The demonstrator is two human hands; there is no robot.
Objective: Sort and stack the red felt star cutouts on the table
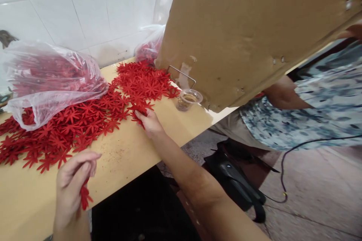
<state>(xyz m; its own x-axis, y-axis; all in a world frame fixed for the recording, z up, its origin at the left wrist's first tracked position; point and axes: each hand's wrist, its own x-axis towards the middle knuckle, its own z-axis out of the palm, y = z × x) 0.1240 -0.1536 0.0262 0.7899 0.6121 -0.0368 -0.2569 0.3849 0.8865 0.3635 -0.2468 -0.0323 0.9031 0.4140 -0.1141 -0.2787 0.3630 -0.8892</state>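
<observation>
Red flower-shaped pieces [70,120] lie in a long heap across the tan table [121,158], with a second mound [144,81] farther back. My right hand [149,122] pinches red pieces at the near edge of that mound, thumb on top. Nearer the table's front edge, on the left, my left hand [73,182] is closed around a few red pieces [85,196] that hang out below its fingers. Its fingertips are curled toward the thumb.
A clear bag of red pieces [56,71] rests on the heap; another bag [149,47] stands behind. A clear plastic cup [188,99] sits beside a large brown board [240,34]. A person in a patterned top [325,101] is at the right, near a black bag [234,177].
</observation>
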